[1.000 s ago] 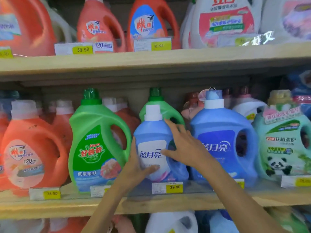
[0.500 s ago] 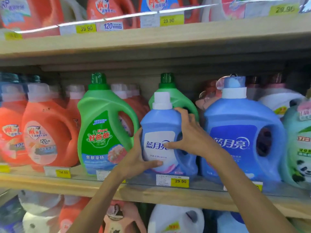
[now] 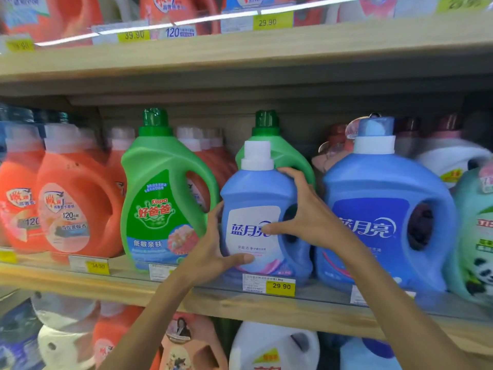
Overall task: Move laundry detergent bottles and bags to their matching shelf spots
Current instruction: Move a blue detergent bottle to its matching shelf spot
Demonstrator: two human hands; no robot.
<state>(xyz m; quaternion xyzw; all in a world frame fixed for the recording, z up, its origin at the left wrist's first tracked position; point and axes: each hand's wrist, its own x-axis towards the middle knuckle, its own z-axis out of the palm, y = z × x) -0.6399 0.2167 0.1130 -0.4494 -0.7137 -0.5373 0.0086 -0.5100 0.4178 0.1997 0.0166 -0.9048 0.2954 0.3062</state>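
A small blue detergent bottle (image 3: 256,198) with a white cap stands upright on the middle wooden shelf (image 3: 266,307), above a 29.90 price tag (image 3: 280,286). My left hand (image 3: 213,252) grips its lower left side, thumb across the label. My right hand (image 3: 304,214) holds its right side by the handle, fingers over the shoulder. A larger blue bottle of the same brand (image 3: 373,198) stands just to the right. A green bottle (image 3: 277,153) sits directly behind the small one.
Another green bottle (image 3: 162,198) stands to the left, then orange bottles (image 3: 77,206). A teal panda-label bottle (image 3: 477,236) is at the far right. The upper shelf (image 3: 240,52) hangs low overhead with more bottles. White and orange bottles fill the shelf below.
The view has drawn closer and shifted slightly left. Both hands keep their hold on the small blue bottle, which stays upright in the same shelf spot.
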